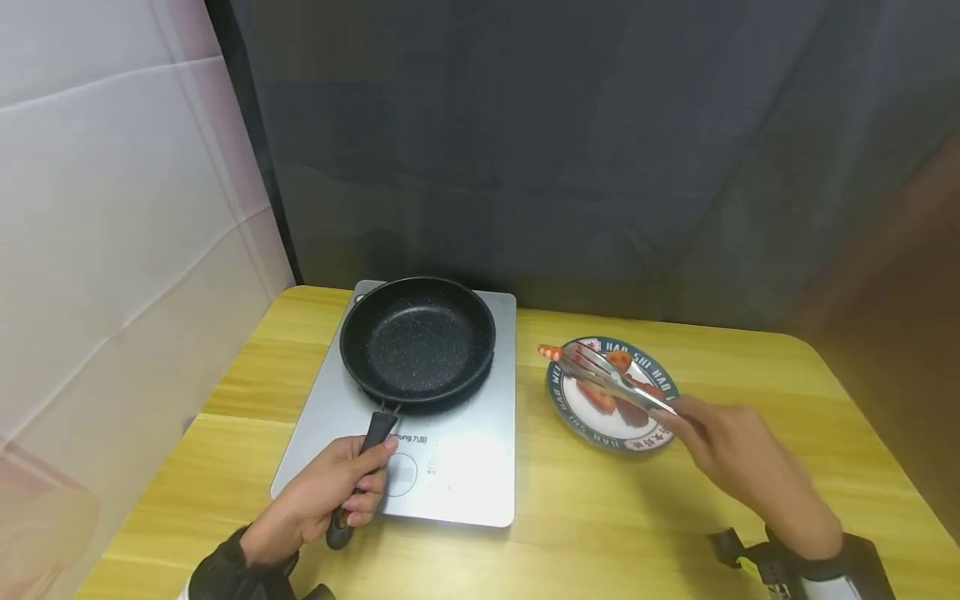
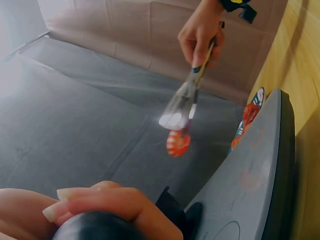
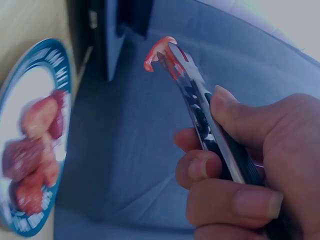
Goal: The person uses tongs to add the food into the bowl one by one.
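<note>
My left hand (image 1: pixel 333 487) grips the black handle (image 1: pixel 378 429) of a frying pan (image 1: pixel 420 346), which sits on a flat silver induction cooker (image 1: pixel 465 467). No food shows inside the pan. With my right hand (image 1: pixel 738 450) I hold metal tongs (image 1: pixel 611 375), thumb on one side and fingers curled round the other. Their tips pinch an orange-and-white striped shrimp (image 3: pixel 159 52), held up in the air over the left side of a plate (image 1: pixel 573 417). Several reddish food pieces (image 3: pixel 37 117) lie on that plate, which has a dark lettered rim.
The cooker and plate stand side by side on a yellow wood-grain table (image 1: pixel 570 517). A dark curtain (image 1: pixel 540 167) hangs behind the table, and a pale sheet (image 1: pixel 112 208) borders the left side. A brown panel (image 1: pixel 900 333) closes off the right.
</note>
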Action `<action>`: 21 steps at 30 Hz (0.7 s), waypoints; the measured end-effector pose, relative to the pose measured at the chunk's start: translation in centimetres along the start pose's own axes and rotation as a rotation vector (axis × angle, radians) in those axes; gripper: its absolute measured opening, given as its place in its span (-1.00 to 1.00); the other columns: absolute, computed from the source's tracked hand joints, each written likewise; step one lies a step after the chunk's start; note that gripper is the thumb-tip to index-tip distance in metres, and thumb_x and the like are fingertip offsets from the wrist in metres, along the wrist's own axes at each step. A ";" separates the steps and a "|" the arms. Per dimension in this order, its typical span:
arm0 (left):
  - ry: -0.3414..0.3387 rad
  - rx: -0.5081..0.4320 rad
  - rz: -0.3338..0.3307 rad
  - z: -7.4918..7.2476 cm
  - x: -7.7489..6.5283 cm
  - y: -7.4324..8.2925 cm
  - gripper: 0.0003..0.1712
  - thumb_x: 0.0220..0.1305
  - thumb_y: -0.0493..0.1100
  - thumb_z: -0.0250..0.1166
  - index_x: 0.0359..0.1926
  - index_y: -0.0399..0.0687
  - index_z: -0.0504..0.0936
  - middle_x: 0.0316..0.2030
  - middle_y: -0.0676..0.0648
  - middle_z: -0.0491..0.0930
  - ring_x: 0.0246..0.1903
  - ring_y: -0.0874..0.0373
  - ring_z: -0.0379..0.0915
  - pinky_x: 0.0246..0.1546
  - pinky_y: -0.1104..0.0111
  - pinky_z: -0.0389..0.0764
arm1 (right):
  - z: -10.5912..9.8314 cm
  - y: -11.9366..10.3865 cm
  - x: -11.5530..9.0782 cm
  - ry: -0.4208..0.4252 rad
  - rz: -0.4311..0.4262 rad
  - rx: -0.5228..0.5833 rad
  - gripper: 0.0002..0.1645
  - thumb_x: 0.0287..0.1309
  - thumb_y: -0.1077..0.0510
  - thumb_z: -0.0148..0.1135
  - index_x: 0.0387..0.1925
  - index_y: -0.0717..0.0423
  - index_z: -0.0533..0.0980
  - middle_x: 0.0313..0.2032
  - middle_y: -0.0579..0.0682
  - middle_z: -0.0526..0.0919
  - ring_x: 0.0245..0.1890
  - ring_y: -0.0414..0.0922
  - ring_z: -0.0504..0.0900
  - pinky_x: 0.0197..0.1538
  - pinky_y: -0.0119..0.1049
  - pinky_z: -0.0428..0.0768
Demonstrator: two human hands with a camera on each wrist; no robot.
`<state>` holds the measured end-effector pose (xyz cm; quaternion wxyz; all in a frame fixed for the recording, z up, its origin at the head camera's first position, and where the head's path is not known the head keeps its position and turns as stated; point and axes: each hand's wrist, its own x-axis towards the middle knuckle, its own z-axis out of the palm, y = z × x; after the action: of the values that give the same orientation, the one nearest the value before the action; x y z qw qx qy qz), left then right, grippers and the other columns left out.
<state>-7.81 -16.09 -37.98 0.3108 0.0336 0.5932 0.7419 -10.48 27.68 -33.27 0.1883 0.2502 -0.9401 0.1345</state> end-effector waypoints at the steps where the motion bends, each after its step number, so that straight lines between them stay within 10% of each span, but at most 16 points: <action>1: 0.001 -0.002 0.000 0.0 0.0 0.0 -0.60 0.47 0.02 0.04 -0.42 -0.13 0.20 -0.69 0.13 0.17 -0.79 0.36 0.06 -0.79 0.54 0.21 | 0.0 -0.2 0.3 0.006 -0.003 0.007 -0.89 0.13 0.13 0.36 -0.37 0.02 0.56 -0.68 -0.32 0.24 -0.71 -0.38 0.18 -0.66 -0.46 0.19; 21: 0.004 0.000 0.008 0.1 0.0 0.0 -0.61 0.48 -0.01 0.02 -0.44 -0.13 0.20 -0.69 0.13 0.15 -0.79 0.36 0.05 -0.80 0.54 0.21 | 0.2 -4.8 5.9 -0.079 -0.154 0.082 -0.93 0.17 0.15 0.32 -0.35 0.03 0.56 -0.67 -0.28 0.28 -0.73 -0.37 0.19 -0.71 -0.48 0.26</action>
<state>-7.79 -16.02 -37.93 0.3066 0.0347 0.5935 0.7433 -12.81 21.07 -30.19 0.1504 0.3344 -0.9185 0.1480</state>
